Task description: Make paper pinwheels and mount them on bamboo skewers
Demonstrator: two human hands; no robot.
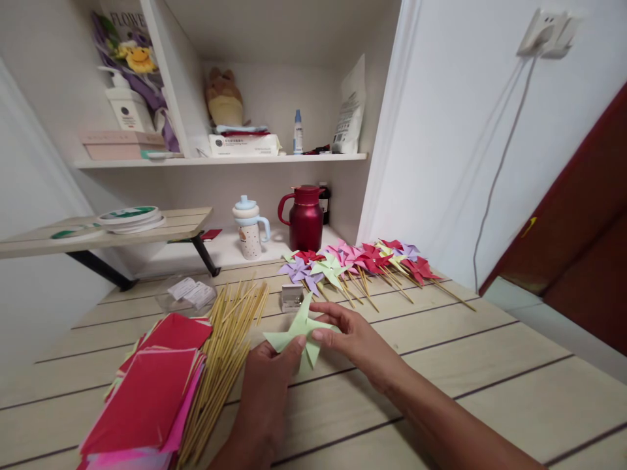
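Both hands hold a pale green folded paper pinwheel [298, 334] just above the wooden table [490, 378]. My left hand [267, 391] pinches its lower left edge with the thumb on top. My right hand [355, 339] grips its right side, fingers spread over the centre. A bundle of thin bamboo sticks [223, 356] lies directly left of my left hand. Beyond them sits a stack of red and pink paper squares [151, 385]. A row of finished pinwheels on sticks [362, 261] lies farther back.
A small metal box [292, 297] stands just behind the green pinwheel, and a clear plastic container [187, 294] to its left. A red jug [304, 217] and a spouted cup [249, 228] stand by the wall under cluttered shelves. A raised wooden shelf [112, 232] juts at left.
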